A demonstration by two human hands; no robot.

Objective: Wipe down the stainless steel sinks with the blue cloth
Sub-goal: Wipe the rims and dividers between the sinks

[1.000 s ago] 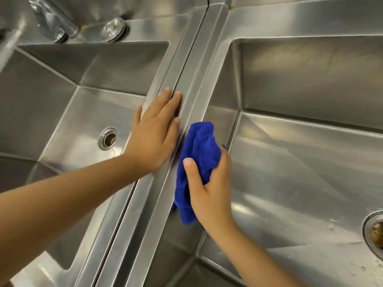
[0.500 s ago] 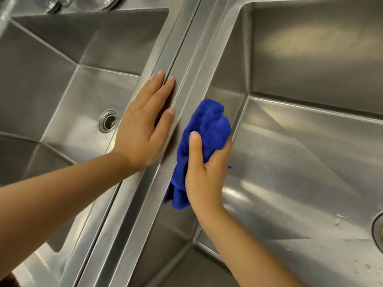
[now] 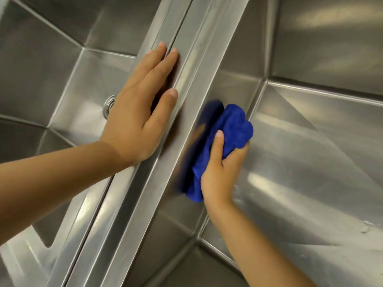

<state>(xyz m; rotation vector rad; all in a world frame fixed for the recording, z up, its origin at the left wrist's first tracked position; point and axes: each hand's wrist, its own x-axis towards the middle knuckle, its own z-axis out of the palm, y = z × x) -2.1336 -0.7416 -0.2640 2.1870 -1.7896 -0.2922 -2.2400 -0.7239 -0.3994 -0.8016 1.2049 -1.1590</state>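
The step in hand is judged to be the wiping of the side wall [image 3: 234, 85] of the right basin [image 3: 310, 162], the wall that drops directly from the divider rim [image 3: 196, 48] between the two stainless steel basins.

**Position of parts**
- The blue cloth [image 3: 230, 129] is bunched into a pad and pressed against this wall, just below the divider rim on its right side. Its blurred reflection is seen in the steel beside it.
- The cloth is gripped by the right hand [image 3: 219, 172], with the thumb laid over the pad and the fingers curled round its far side.
- The left hand [image 3: 134, 112] is laid flat on the divider rim, fingers straight, across the seam between the two rims. Nothing is held in it.
- The hands are apart, separated by the right half of the rim.

**Procedure**
- The pad is to be kept broad against the wall, so that a full face and not a fold edge is in contact.
- Strokes are best run parallel to the divider rim, overlapped, and carried down into the corner where wall meets floor.
- Body weight may be taken through the left hand.
- White specks [image 3: 366, 226] lie on the basin floor, well to the right of the divider rim. Firmer pressure is likely to be needed there.
- The left basin [image 3: 51, 69], beyond the divider rim, has its drain [image 3: 109, 104] partly hidden behind the left hand.
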